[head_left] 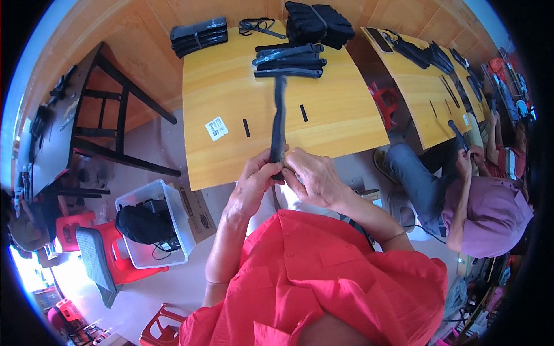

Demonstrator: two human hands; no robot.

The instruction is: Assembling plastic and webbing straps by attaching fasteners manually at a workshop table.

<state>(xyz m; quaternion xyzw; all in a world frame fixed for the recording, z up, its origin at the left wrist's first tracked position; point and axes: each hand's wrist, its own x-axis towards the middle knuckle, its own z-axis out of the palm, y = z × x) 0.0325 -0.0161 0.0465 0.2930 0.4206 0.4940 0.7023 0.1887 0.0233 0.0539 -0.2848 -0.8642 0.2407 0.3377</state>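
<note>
A long black strap [279, 118] runs from my hands away over the yellow wooden table [334, 127], its far end by a pile of folded black straps [288, 61]. My left hand [252, 180] is closed round the near part of the strap, thumb on top. Close against it, my right hand [314, 177] pinches the same near end; its fingertips partly hide what they grip. Two short black strips [246, 127] lie on the tabletop, one either side of the strap, with a white printed label [216, 128] at the left.
Bundled black goods [319, 24] and a black folded stack [199, 37] sit along the table's far edge. On the left stands a white plastic bin [187, 242] holding black items, near a red chair [115, 248]. A co-worker in a purple shirt [487, 216] sits at the right.
</note>
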